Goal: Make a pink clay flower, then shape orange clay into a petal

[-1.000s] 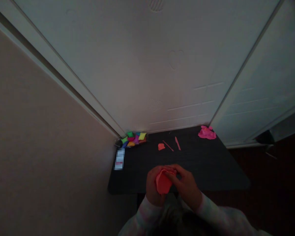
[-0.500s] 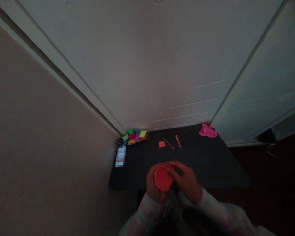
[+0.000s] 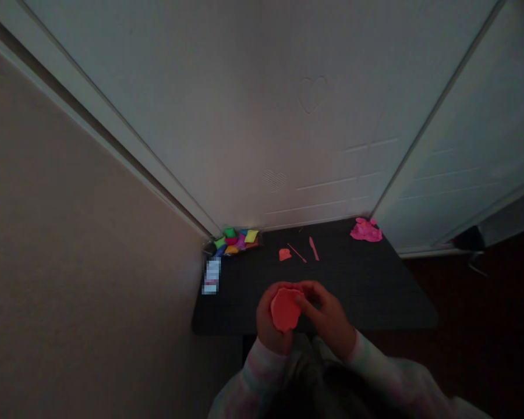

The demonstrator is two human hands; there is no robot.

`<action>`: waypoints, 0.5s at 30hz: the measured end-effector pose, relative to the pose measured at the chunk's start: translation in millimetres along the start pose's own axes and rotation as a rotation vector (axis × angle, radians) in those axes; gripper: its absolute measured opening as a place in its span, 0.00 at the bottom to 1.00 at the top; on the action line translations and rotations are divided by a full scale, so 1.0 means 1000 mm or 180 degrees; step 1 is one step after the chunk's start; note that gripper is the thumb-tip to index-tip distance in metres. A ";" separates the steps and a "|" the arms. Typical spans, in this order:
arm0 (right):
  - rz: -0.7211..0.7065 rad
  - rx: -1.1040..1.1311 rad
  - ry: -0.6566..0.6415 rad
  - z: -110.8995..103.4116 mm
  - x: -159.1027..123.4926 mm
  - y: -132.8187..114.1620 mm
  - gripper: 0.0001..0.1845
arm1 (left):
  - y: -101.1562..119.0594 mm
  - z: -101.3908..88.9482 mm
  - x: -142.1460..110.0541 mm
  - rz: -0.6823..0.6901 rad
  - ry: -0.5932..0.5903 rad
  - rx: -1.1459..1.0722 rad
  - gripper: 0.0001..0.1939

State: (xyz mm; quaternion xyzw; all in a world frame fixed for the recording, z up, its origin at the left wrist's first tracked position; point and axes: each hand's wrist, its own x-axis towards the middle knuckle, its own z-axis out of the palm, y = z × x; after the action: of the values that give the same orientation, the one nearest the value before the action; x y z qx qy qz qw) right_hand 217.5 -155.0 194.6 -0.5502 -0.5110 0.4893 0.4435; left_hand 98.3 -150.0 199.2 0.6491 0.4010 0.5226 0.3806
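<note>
A flattened round piece of coral-red modelling clay (image 3: 285,310) with an uneven rim lies cupped in my left hand (image 3: 268,326), whose fingers wrap round its far side. My right hand (image 3: 329,319) pinches the clay's right edge, thumb on the face and fingers behind it. Both hands are above the near edge of the dark table (image 3: 353,291). Farther back lie a small coral clay lump (image 3: 284,254), a thin pink stick tool (image 3: 297,252) and a pink modelling knife (image 3: 314,248).
A clear bag of coloured clay packets (image 3: 238,241) is at the table's back left, with a blurred white-blue packet or card (image 3: 212,276) in front of it. A pink clay shape (image 3: 366,230) sits at the back right corner. A white panelled door or wardrobe (image 3: 227,116) stands behind the table.
The view has shifted slightly. My right thumb has moved a little along the clay's right rim, and the clay's edge looks more wavy. Both hands keep their hold.
</note>
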 end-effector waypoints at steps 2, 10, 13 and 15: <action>0.0008 -0.0078 -0.0158 0.000 -0.001 0.002 0.14 | -0.005 0.000 -0.001 0.0191 0.0025 0.0047 0.21; -0.0471 -0.0758 0.0065 -0.006 0.000 0.005 0.16 | 0.002 0.004 0.004 -0.0417 0.0072 -0.0065 0.18; -0.0703 -0.1139 0.0346 -0.014 0.003 0.008 0.14 | 0.007 -0.001 0.010 -0.1172 0.0168 -0.0236 0.20; -0.0910 -0.1431 0.0497 -0.019 0.005 0.011 0.13 | 0.009 -0.008 0.012 -0.1227 -0.0060 0.0276 0.20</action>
State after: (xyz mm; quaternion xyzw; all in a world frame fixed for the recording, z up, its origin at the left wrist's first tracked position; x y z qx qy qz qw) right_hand 237.8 -151.1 185.6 -0.5931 -0.6435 0.2523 0.4129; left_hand 93.7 -141.5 213.4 0.5809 0.5365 0.4161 0.4490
